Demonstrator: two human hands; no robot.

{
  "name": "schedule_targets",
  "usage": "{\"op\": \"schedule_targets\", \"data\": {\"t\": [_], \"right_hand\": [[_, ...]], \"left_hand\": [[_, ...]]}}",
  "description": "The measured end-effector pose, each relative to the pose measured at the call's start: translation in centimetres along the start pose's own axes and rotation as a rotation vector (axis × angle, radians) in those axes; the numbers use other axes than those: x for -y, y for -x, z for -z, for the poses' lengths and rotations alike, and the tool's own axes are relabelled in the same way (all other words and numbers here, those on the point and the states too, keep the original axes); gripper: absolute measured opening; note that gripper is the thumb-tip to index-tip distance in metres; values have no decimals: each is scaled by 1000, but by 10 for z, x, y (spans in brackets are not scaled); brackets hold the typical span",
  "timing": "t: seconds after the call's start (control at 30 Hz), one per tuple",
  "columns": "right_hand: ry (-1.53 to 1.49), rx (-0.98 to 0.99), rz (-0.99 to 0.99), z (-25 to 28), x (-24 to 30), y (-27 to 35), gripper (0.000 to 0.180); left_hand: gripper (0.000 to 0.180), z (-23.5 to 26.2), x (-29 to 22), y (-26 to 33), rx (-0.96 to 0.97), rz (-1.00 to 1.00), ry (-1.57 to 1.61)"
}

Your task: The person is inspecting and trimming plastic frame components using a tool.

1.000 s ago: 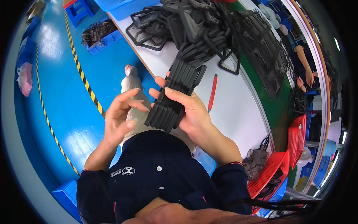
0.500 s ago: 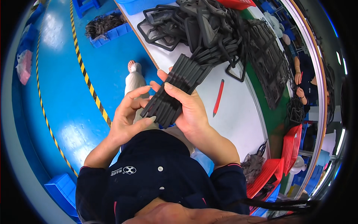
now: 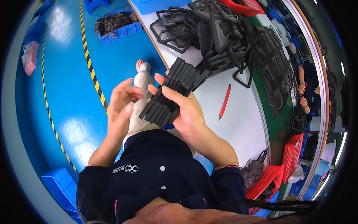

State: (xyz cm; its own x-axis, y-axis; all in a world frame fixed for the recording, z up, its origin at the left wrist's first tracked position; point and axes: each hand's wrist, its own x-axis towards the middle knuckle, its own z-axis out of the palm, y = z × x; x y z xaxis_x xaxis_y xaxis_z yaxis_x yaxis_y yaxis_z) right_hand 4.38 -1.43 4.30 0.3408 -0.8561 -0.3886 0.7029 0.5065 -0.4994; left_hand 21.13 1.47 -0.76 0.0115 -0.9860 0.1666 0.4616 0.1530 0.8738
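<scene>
A stack of black rubbery frames [image 3: 169,91], pressed side by side, is gripped in my right hand [image 3: 189,112]. The thumb lies across its top face, and fingertips show at its left edge. Just left of the stack is my left hand [image 3: 123,108], apart from it, with fingers bent and spread and nothing in them. Beyond the stack, a big heap of similar black frames [image 3: 209,33] with grey mesh covers the far part of the white table [image 3: 238,123]. A red pen-like tool [image 3: 225,101] lies on the table, right of my right hand.
Red baskets [image 3: 266,181] stand at the right, beside a grey mesh bundle [image 3: 253,171]. A blue bin of dark pieces [image 3: 117,28] sits on the blue floor at the far left. Across a partition at the right, another person's hands [image 3: 302,95] are at work.
My left hand has come off the stack and moved left. My right hand still holds the stack. The whole view has shifted slightly.
</scene>
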Motion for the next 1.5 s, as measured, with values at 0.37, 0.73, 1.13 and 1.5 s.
{"op": "schedule_targets", "data": {"t": [0.37, 0.73, 1.13, 1.5], "right_hand": [[685, 466, -299, 24, -9, 5, 27], [1026, 645, -328, 54, -22, 26, 30], [848, 643, -173, 63, -27, 34, 20], [556, 1116, -120, 17, 56, -7, 44]], "left_hand": [[74, 58, 7, 10, 20, 183, -355], [29, 1, -4, -16, 123, -842, -1124], [25, -24, -18, -33, 369, -947, -1114], [35, -105, -129, -73, 587, -1195, -1598]]}}
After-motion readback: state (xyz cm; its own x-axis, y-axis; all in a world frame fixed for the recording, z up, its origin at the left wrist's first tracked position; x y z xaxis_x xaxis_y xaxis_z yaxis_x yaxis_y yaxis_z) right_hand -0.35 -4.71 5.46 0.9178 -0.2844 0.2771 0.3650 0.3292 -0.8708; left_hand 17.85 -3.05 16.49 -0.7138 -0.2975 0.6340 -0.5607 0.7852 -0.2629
